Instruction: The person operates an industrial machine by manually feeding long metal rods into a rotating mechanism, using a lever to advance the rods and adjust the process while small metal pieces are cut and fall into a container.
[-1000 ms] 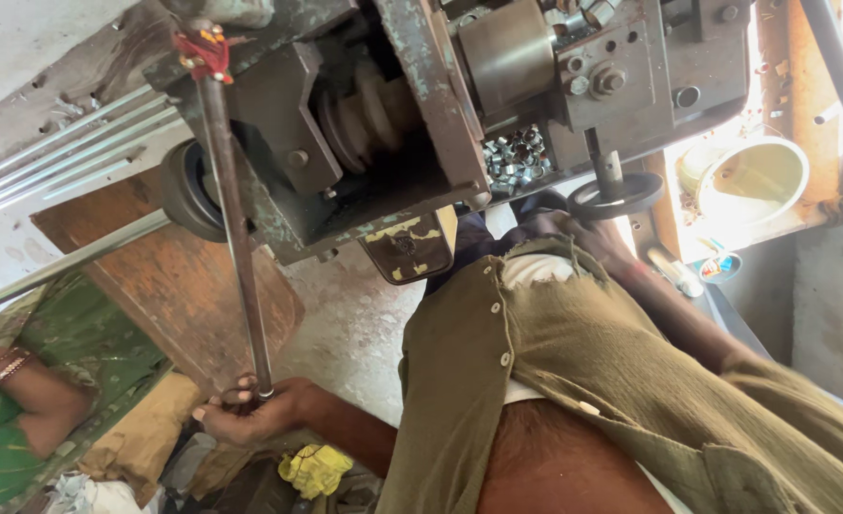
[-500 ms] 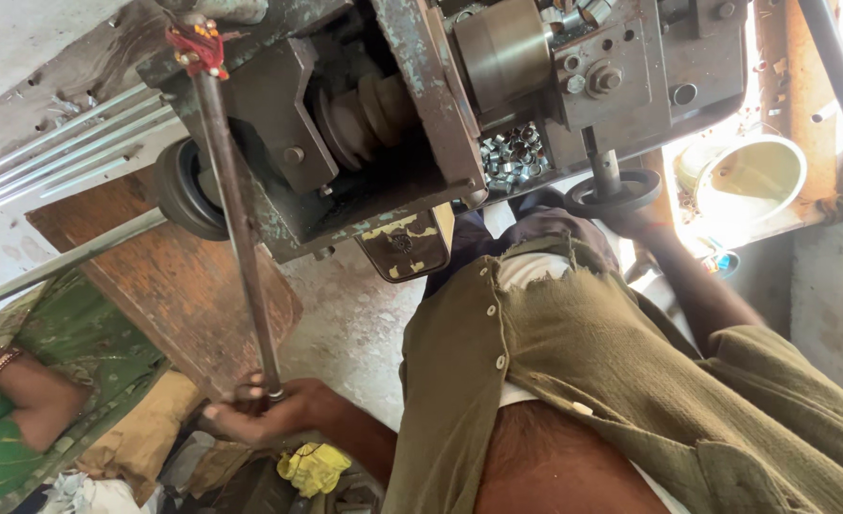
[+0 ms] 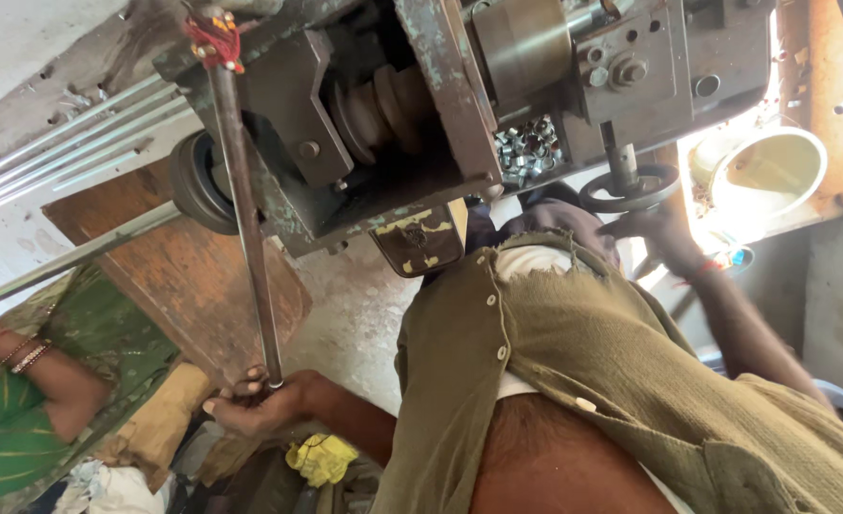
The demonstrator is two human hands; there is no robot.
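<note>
Only one label in sight: a worn plate (image 3: 420,238) hanging off the underside of the machine (image 3: 460,105), just left of the olive shirt's collar. Roughly rectangular with a tapered lower edge, dark brown-black face, yellow band along the top and yellow patches at the corners, paint badly chipped. Whatever is on it is too worn and blurred to make out. It sits tilted, facing down toward the floor. No packages, no signs, no screens anywhere else in view.
</note>
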